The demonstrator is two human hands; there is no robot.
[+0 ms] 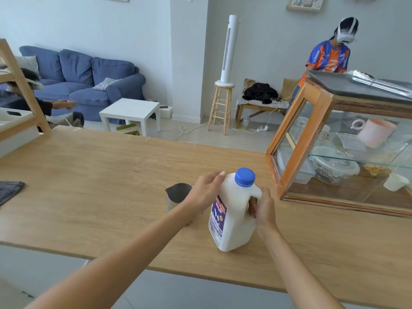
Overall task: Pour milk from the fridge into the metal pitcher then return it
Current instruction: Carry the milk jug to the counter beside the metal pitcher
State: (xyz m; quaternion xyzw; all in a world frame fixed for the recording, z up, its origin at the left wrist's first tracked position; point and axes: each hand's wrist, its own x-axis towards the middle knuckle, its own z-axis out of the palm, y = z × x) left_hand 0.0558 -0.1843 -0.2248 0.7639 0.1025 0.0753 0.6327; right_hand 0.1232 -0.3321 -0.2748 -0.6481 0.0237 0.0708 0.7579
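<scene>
A white milk jug, blue cap on, stands on the table between the hands. The right hand grips its handle; the left hand lies relaxed, fingers touching its shoulder. Its purple label reads "meiji". Just beyond the left hand stands the metal pitcher, contents unseen.

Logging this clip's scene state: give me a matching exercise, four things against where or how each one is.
Things:
1. milk jug
2. blue cap
3. metal pitcher
4. right hand

States:
A. stands open-topped, partly behind the left hand
B. grips the jug's handle
C. stands upright on the wooden table
D. sits on the jug's neck

Pairs: 1-C, 2-D, 3-A, 4-B
</scene>
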